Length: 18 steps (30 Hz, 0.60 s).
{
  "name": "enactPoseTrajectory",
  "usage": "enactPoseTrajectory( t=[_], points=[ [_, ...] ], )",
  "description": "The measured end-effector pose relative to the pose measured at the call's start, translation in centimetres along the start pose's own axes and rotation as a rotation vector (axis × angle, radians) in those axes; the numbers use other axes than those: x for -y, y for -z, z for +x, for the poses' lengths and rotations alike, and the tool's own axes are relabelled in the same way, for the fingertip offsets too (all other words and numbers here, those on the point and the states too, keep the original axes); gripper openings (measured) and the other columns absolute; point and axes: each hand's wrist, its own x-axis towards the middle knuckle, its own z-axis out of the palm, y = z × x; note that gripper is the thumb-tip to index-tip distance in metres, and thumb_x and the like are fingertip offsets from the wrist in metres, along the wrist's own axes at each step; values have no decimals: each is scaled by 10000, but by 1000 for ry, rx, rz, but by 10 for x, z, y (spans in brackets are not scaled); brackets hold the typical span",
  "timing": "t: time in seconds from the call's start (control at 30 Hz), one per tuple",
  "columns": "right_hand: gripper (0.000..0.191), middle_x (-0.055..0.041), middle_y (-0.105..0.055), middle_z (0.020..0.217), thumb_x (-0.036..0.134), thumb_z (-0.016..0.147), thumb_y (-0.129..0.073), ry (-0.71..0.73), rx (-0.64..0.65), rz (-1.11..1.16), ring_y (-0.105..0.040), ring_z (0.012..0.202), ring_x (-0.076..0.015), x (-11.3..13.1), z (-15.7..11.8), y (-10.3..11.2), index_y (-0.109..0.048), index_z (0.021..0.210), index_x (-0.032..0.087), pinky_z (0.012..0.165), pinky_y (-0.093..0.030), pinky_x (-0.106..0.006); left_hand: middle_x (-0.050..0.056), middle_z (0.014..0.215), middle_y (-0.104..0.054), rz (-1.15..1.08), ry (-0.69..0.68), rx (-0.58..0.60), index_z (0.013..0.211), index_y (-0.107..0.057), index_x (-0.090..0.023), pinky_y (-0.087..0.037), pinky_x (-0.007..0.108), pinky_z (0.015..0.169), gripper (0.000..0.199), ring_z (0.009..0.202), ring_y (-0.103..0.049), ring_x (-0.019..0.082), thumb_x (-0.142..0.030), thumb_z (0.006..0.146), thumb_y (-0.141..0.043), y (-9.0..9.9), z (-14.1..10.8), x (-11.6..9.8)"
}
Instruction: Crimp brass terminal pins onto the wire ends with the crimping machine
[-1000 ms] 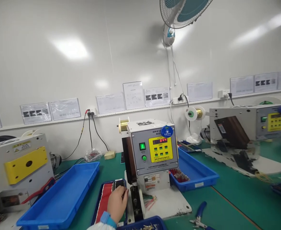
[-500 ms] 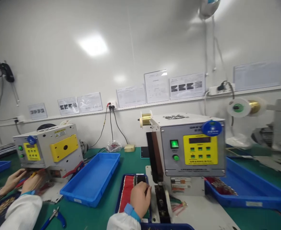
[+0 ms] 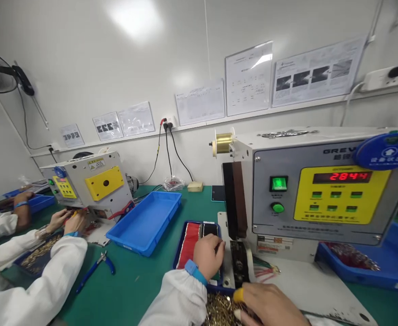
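My left hand (image 3: 209,256), with a blue band at the wrist, rests curled over the black bundle (image 3: 210,229) in a dark blue tray (image 3: 178,246); its fingertips are mostly hidden. Beside that bundle lie red strands (image 3: 189,240). My right hand (image 3: 270,304) is low in the view, a yellow cover on one finger, over a heap of brass-coloured terminals (image 3: 219,308). Its finger and thumb are apart, with nothing visible between them. Just beyond both hands stands a grey machine (image 3: 276,226) with a yellow panel and a red display reading 2844.
An empty blue tray (image 3: 144,222) and blue-handled pliers (image 3: 95,270) lie to the left on the green table (image 3: 131,290). Further left, another person's hands (image 3: 68,222) work at a second machine (image 3: 98,181). At the right, a blue tray (image 3: 371,276) holds red wires.
The view has moved closer to the machine and tilted down. My right hand has come into view over the terminals. The display digits now show. My left hand stays at the black bundle.
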Motion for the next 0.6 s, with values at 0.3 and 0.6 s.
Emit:
enactPoseTrajectory(
  t=[0.3,0.6],
  points=[
    [99,-39,-647,790,96,780,-620,21,226,-86,-624,702,-267,-2,1,-12,-586,771,189,583,-377,-322,44,792,-628,5,15,16,814,-654,-165,-392,228,668,250,770,-571,137,-294,910,-464,1,0,-3],
    [112,-39,-617,797,83,764,-580,90,134,-16,-600,679,-235,6,2,-15,-552,760,191,567,-374,-320,50,785,-625,-13,10,46,806,-654,-156,-390,232,662,254,765,-569,134,-297,907,-469,1,-1,-4]
  ],
)
